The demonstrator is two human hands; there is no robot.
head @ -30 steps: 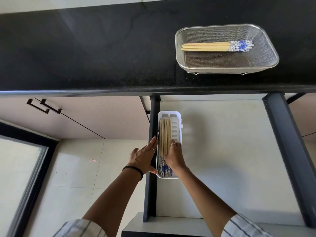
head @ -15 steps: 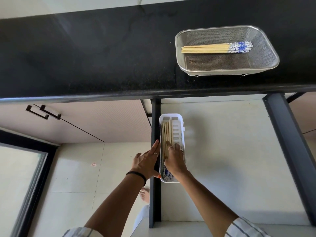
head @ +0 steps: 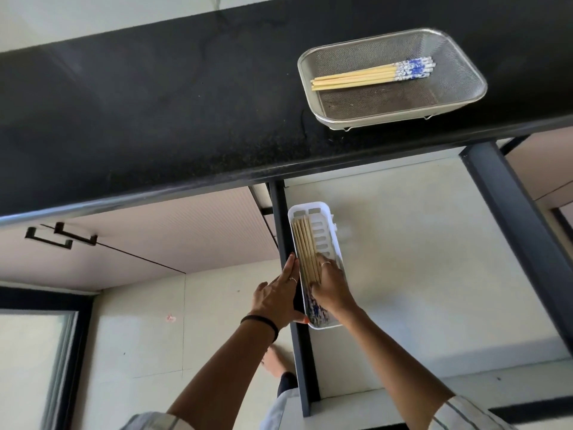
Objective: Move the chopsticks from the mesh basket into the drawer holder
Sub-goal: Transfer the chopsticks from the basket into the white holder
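A silver mesh basket (head: 462, 97) stands on the black counter at the upper right, with several bamboo chopsticks (head: 356, 78) with blue-and-white ends lying in it. Below, in the open white drawer (head: 418, 274), a white slotted holder (head: 328, 234) holds several chopsticks (head: 305, 246) laid lengthwise along its left side. My right hand (head: 330, 287) rests flat inside the holder, fingers against the chopsticks. My left hand (head: 277, 297) lies flat against the holder's left side and the drawer's dark edge, with the thumb at the holder's near corner.
The black counter (head: 155, 103) juts over the drawer's back. The drawer has dark side rails (head: 521, 231). To the left are closed cabinet fronts with black handles (head: 59, 238) and pale floor tiles. A bare foot (head: 274, 363) shows below the drawer's left rail.
The view has tilted. My right hand has slid slightly along the chopsticks in the holder; my left hand stays against its side. The basket's chopsticks have not moved.
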